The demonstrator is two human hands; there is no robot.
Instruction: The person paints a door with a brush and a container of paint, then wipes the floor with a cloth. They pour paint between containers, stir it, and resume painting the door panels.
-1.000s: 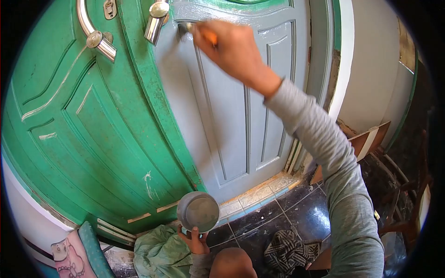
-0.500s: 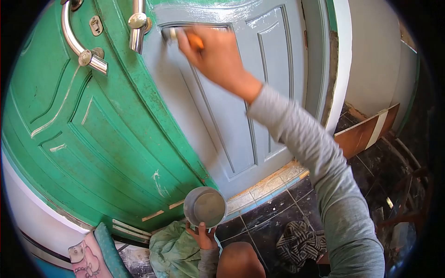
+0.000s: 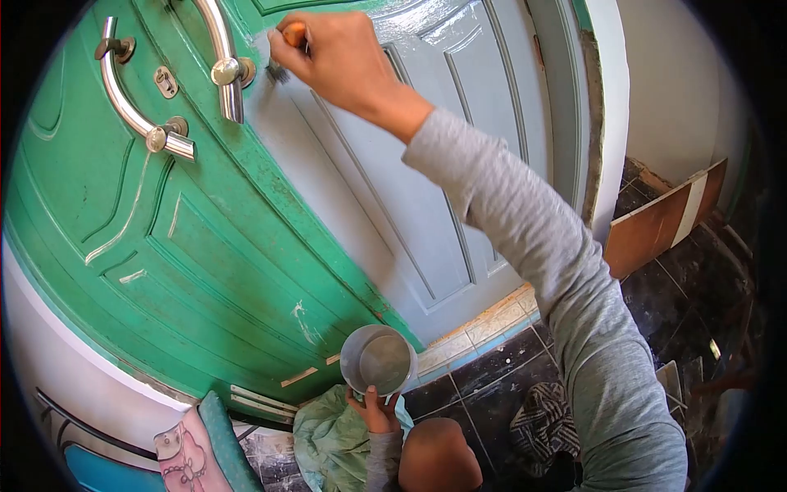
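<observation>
My right hand [image 3: 340, 61] is closed around a paintbrush [image 3: 279, 74] with an orange handle. Its dark bristles touch the door near the boundary between green and grey paint, just right of a curved metal handle [image 3: 225, 70]. The door panel [image 3: 352, 180] under my arm is grey, with glossy patches at the top. Low in the view, my left hand [image 3: 377, 410] grips a round plastic tub [image 3: 352, 357] holding grey paint. Most of that hand's fingers are hidden by the tub.
At left is the green door leaf [image 3: 221, 254] with a second metal handle [image 3: 123, 98]. Below lie a pale green cloth [image 3: 328, 435], a pink cushion [image 3: 193, 459] and a striped cloth [image 3: 545, 426] on dark floor tiles [image 3: 459, 418]. A brown board [image 3: 648, 234] leans at right.
My right hand has shifted left with the brush, whose bristles now point downward near the metal handle. The camera view has moved slightly, and the tub stays in my left hand.
</observation>
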